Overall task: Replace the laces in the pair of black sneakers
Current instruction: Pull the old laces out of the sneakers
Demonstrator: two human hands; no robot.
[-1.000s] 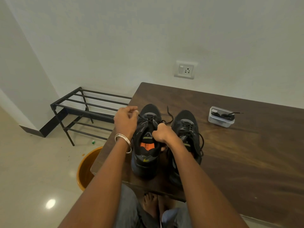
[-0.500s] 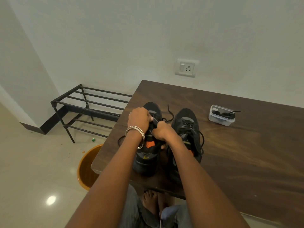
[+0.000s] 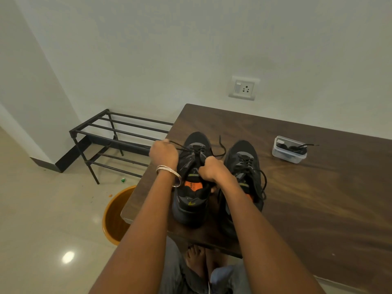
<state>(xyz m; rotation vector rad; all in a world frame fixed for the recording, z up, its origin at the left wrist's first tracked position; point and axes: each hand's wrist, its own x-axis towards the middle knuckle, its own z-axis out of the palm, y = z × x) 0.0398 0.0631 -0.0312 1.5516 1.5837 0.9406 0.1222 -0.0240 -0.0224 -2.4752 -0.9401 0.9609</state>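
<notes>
Two black sneakers stand side by side on the dark wooden table (image 3: pixel 318 198), toes toward the wall. My left hand (image 3: pixel 163 154), with a metal bangle at the wrist, pinches the black lace (image 3: pixel 182 147) of the left sneaker (image 3: pixel 192 200) and holds it taut out to the left. My right hand (image 3: pixel 210 170) grips that same shoe at its tongue and collar, above the orange insole. The lace's other end curls loose between the shoes. The right sneaker (image 3: pixel 244 158) stays laced, its lace loops hanging on the right side.
A small clear plastic box (image 3: pixel 289 150) with black laces inside sits at the table's back right. A black metal shoe rack (image 3: pixel 118 141) stands on the floor to the left. An orange bucket (image 3: pixel 115 215) sits under the table's left corner. My bare feet show below the table's near edge.
My left hand went in over the left sneaker's eyelets half a second ago, then pulled back out to the left with the lace drawn taut. My right hand stayed on the shoe.
</notes>
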